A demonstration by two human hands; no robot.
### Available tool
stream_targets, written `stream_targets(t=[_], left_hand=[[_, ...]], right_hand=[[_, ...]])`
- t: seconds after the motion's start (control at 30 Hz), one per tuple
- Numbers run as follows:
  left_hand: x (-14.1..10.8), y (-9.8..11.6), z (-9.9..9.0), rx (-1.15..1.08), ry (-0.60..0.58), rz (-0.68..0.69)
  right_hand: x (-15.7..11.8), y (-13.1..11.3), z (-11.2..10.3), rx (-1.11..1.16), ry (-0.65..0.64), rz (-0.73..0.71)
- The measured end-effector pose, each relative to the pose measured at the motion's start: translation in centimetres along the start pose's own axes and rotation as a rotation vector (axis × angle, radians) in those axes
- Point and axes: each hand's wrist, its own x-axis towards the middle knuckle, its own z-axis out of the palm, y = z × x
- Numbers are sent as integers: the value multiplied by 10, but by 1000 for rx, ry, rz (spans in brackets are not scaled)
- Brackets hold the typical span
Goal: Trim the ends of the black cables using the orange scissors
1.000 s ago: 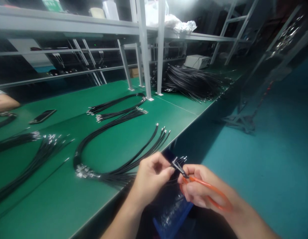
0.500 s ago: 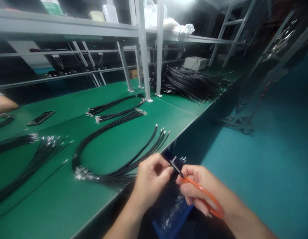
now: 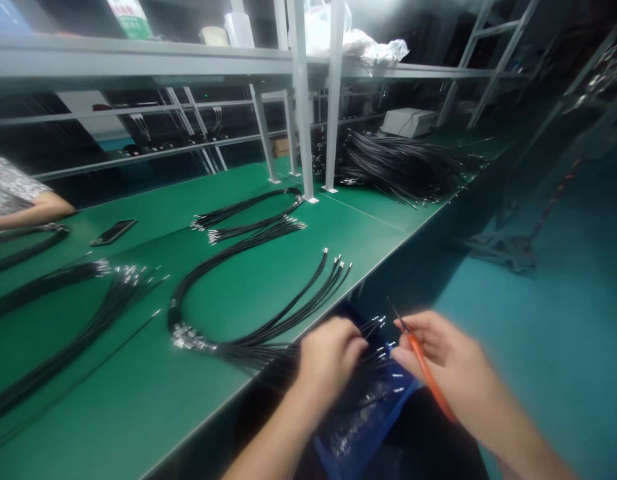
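My left hand [image 3: 331, 357] is closed at the table's front edge, by the loose ends of a black cable bundle [image 3: 258, 333]; its fingertips are turned away, and what they pinch is hidden. My right hand [image 3: 438, 353] grips orange-handled scissors [image 3: 428, 373], their dark tips pointing up and left, apart from the cables. The bundle curves across the green table [image 3: 228, 287], with silvery connectors [image 3: 188, 337] gathered at its bend. Several cable ends hang past the edge above a blue bag [image 3: 358, 427].
More black cable bundles [image 3: 63, 340] lie at the left, near a phone [image 3: 113, 232] and a person's arm [image 3: 43, 208]. A large cable heap [image 3: 393, 163] and a pale box [image 3: 408, 123] sit farther back. White posts [image 3: 302, 107] hold up a shelf [image 3: 138, 60].
My right hand and the scissors have moved right, away from my left hand. My left hand has turned and shifted right. The view has shifted left, showing more of the other person.
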Motion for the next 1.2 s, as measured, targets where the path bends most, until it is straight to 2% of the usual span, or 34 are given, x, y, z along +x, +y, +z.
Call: stream_targets(t=[0.07,0.17,0.23,0.33,0.43,0.5,0.57,0.63,0.7,0.73,0.83,0.93,1.03,1.2], left_hand=[[8,-17,-3,115,93,-115],[18,-36,-3,227,133,-191],[20,-42,1,265,134,-207],[20,-43,6,275,140,-224],[21,-44,4,230,130,-226],[23,-41,-2,165,113,-229],[26,-32,-10,72,86,-214],[29,-14,-19,-46,45,-148],[29,8,-26,-232,-5,-36],[28,19,-29,-407,-27,15],[20,40,-31,-721,-19,18],[8,41,-27,-845,-58,-71],[-3,35,-23,-922,-94,-120],[-11,33,-20,-806,-38,-102]], right_hand=[[4,4,7,-19,-10,-22],[13,14,24,-25,-51,-81],[23,24,38,-64,-72,-116],[38,45,50,-117,-30,-95],[45,62,46,-68,2,-49],[43,64,36,17,82,-42],[37,58,24,113,177,-44],[31,47,15,192,214,-39],[24,36,10,307,168,-9],[21,30,10,395,126,12],[11,16,11,660,64,31],[2,4,13,779,127,-10],[-4,-3,15,788,145,-40],[-5,-6,22,782,137,-20]])
